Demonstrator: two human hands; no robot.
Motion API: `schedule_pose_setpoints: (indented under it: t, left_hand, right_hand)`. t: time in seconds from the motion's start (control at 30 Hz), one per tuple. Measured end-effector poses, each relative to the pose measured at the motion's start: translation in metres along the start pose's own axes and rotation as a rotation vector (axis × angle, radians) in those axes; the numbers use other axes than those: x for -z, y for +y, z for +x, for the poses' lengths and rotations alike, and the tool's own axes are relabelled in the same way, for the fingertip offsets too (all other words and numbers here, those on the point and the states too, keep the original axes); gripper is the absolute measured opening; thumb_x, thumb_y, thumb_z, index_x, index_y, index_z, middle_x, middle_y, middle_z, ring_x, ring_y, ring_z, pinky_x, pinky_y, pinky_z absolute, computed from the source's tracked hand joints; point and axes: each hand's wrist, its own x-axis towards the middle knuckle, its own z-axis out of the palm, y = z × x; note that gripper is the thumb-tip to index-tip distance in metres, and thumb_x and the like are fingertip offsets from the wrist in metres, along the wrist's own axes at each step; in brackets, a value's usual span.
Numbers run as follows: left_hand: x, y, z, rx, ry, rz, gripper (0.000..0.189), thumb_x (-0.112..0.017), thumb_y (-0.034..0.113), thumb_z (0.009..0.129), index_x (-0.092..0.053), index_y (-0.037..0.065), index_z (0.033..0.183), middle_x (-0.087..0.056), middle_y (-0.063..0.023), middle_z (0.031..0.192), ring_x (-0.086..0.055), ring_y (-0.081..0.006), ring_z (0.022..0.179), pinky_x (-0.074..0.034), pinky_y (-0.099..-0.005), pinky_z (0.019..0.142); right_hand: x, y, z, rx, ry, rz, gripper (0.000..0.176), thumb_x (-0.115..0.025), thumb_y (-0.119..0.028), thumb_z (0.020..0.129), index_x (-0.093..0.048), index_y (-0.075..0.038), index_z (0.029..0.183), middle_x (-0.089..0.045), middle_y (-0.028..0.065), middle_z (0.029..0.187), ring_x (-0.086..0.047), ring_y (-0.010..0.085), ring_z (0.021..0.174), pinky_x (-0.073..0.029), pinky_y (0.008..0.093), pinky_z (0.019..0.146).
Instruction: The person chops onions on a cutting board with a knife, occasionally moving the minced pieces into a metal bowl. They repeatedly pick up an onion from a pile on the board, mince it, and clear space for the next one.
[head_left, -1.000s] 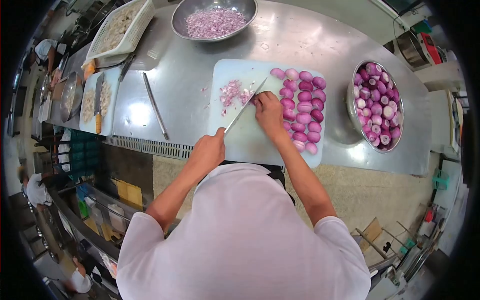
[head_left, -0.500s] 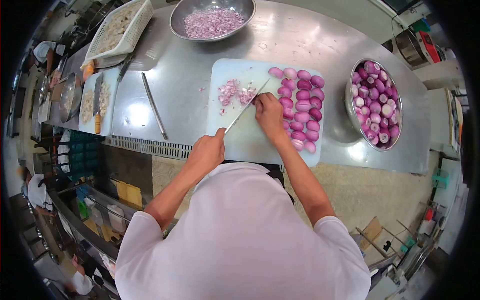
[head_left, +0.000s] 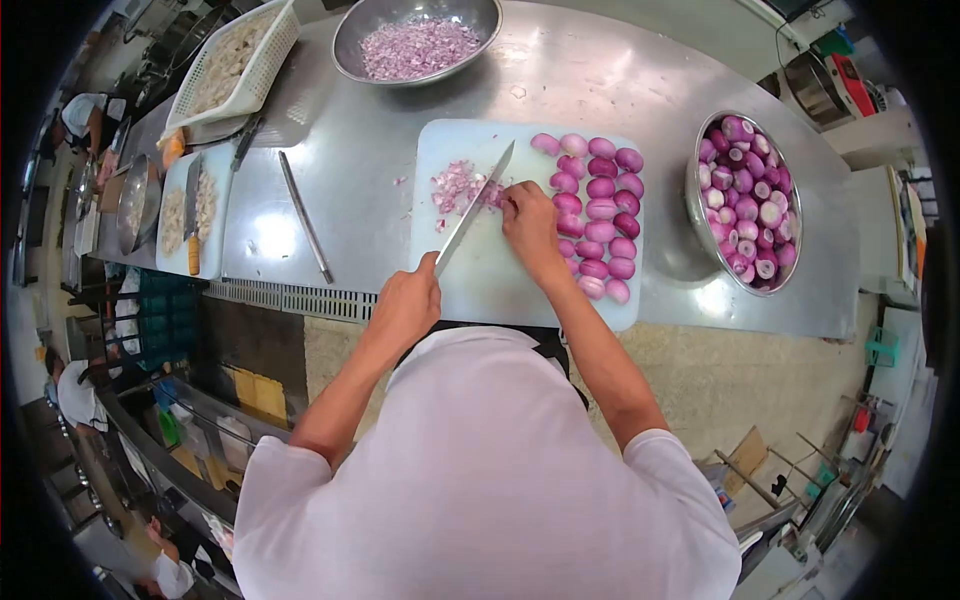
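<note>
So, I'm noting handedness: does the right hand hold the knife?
No, the left hand grips the knife; the right hand is beside it.

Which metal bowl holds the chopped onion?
The top bowl, beyond the large cutting board: it alone shows a heap of fine purple pieces. The right bowl holds larger onions; the far-left bowl shows no purple.

Plain white short-sleeved shirt (head_left: 490, 480), faint pinkish cast, lightly creased, front edge rounded. Loose sleeves (head_left: 672, 470) end near the elbows, forearms (head_left: 605, 365) bare beyond. Left hand (head_left: 405, 305) and right hand (head_left: 532, 225) ungloved. Dark cloth (head_left: 553, 350) shows just past shirt's edge.
</note>
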Motion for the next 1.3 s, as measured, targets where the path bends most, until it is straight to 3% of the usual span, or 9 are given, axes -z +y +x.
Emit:
schedule_pose_setpoints:
  t: [0.67,0.77,0.83,1.03,1.3]
  left_hand:
    - [-0.006,0.003,0.005,0.034,-0.051,-0.052,0.029,-0.054,0.005,0.090,-0.054,-0.003,0.118,-0.061,-0.0267,0.069,-0.061,-0.0467,0.068,-0.047,-0.0542,0.063]
    - [-0.006,0.000,-0.005,-0.007,0.086,-0.074,0.030,-0.055,0.006,0.091,-0.054,-0.003,0.120,-0.061,-0.0271,0.069,-0.061,-0.0468,0.068,-0.046,-0.0544,0.063]
    - [-0.010,-0.007,0.001,0.030,0.058,-0.049,0.030,-0.055,0.006,0.091,-0.054,-0.003,0.120,-0.061,-0.0274,0.069,-0.061,-0.0468,0.068,-0.046,-0.0544,0.063]
    - [-0.007,0.001,-0.002,0.048,0.024,-0.085,0.029,-0.054,0.006,0.091,-0.056,-0.003,0.118,-0.061,-0.0278,0.069,-0.061,-0.0468,0.067,-0.046,-0.0547,0.063]
    - [-0.004,0.003,-0.008,0.058,-0.034,-0.123,0.026,-0.054,0.006,0.091,-0.056,-0.004,0.114,-0.059,-0.0269,0.066,-0.059,-0.0476,0.064,-0.044,-0.0548,0.061]
  right_hand:
    - [-0.002,0.008,0.001,-0.018,-0.021,0.011,0.010,-0.061,0.004,0.077,-0.068,0.002,0.083,-0.065,0.0212,0.089,-0.064,0.0406,0.079,-0.051,0.0463,0.071]
    - [0.003,0.009,0.004,0.036,-0.062,0.027,0.011,-0.062,0.004,0.077,-0.069,0.001,0.085,-0.065,0.0195,0.089,-0.064,0.0402,0.079,-0.051,0.0466,0.071]
    - [0.003,0.011,0.004,0.151,-0.066,-0.111,0.010,-0.063,0.002,0.077,-0.068,0.000,0.085,-0.066,0.0180,0.089,-0.063,0.0394,0.078,-0.051,0.0468,0.070]
    - [0.005,0.003,0.002,0.005,-0.128,-0.129,0.007,-0.064,-0.002,0.078,-0.067,-0.001,0.084,-0.063,0.0178,0.083,-0.063,0.0397,0.076,-0.051,0.0482,0.067]
    - [0.007,0.002,0.001,0.011,-0.127,-0.144,0.009,-0.063,-0.004,0.080,-0.067,-0.001,0.087,-0.063,0.0190,0.082,-0.064,0.0394,0.075,-0.051,0.0485,0.066]
